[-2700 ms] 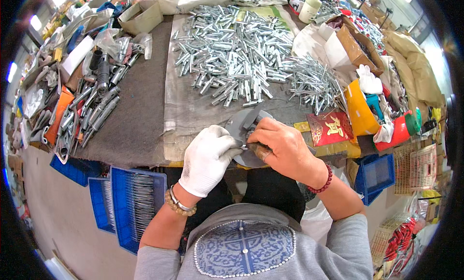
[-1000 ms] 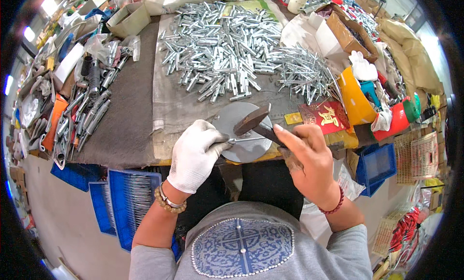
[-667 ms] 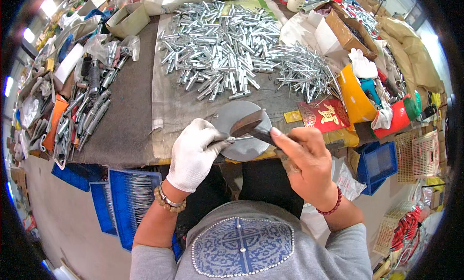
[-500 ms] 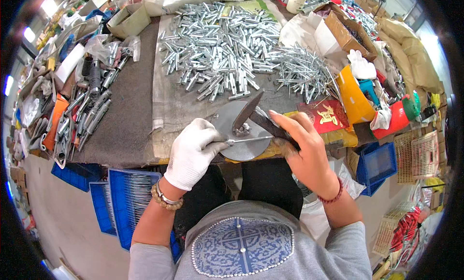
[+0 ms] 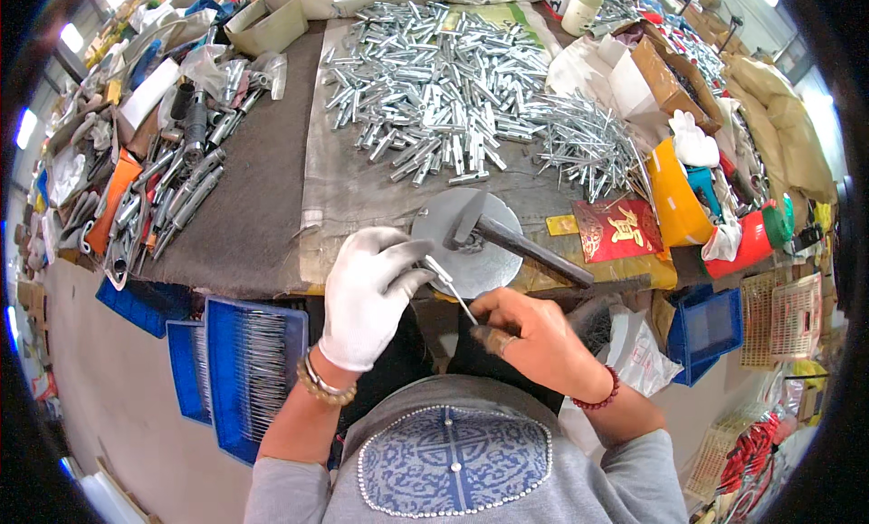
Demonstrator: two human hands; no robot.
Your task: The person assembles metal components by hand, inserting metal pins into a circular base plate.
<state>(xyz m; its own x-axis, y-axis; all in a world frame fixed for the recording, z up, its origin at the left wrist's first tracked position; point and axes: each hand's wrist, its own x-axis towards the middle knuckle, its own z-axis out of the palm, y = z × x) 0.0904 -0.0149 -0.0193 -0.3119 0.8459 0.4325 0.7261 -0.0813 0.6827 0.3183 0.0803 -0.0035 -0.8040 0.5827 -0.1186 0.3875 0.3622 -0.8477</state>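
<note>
My left hand, in a white glove, pinches a short shiny metal sleeve between thumb and fingers. A thin metal rod sticks out of the sleeve, slanting down to the right. Bare, with a red bead bracelet at the wrist, my right hand grips the rod's far end. Just beyond both hands, a hammer lies with its head on a round grey metal plate and its dark handle reaching over the bench edge side to the right.
Behind the plate lie a large heap of metal sleeves and a smaller pile of thin rods. A red card is at right. Tools crowd the left. Below hang or stand blue bins with rods and another blue bin.
My right hand has let go of the hammer, which now rests on the plate, and has taken the rod's end. The sleeve and rod have come off the plate toward me.
</note>
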